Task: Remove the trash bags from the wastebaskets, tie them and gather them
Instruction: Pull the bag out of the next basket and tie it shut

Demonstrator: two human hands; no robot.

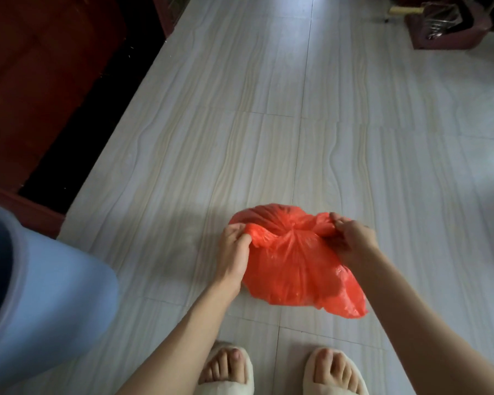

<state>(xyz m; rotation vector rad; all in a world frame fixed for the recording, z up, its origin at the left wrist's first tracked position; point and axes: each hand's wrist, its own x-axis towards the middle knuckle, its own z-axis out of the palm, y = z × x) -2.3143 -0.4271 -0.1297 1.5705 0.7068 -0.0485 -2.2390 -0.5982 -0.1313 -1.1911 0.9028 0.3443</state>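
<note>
A full red trash bag lies on the pale tiled floor just ahead of my feet. Its mouth is gathered into a twisted bunch at the top middle. My left hand pinches the left flap of the bag's mouth. My right hand grips the right flap, and the two flaps are pulled apart sideways. A light blue wastebasket stands at the near left with nothing visible in its dark inside.
Dark red wooden furniture runs along the left side. A dark red mop bucket stands at the far right. My two feet in cream slippers are at the bottom edge. Tiled floor stretches ahead.
</note>
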